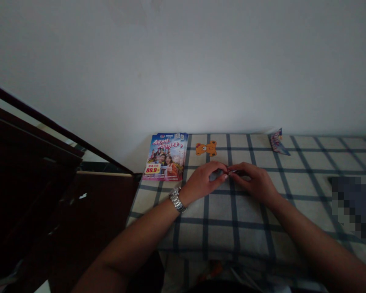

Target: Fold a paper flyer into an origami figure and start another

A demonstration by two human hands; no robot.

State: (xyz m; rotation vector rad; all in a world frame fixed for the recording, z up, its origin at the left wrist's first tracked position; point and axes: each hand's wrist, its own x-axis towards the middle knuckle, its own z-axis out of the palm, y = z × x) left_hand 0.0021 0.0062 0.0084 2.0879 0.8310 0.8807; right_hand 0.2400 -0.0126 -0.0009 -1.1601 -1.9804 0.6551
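Note:
My left hand (208, 179), a silver watch (177, 200) on its wrist, is closed, with thumb and fingers pinching a small folded piece of paper (215, 175). My right hand (256, 181) pinches the same paper from the other side, the fingertips of both hands nearly meeting. Most of the paper is hidden by the fingers. Left of the hands lies a stack of colourful printed flyers (166, 156). A folded flyer (278, 142) stands partly upright beyond my right hand, near the wall.
A checked cloth (219, 211) covers the table, with an orange bear figure (206, 148) on it. Behind rises a pale wall (201, 69). A dark, pixelated object (355, 203) is at the right. Dark wooden furniture (24, 162) stands at the left.

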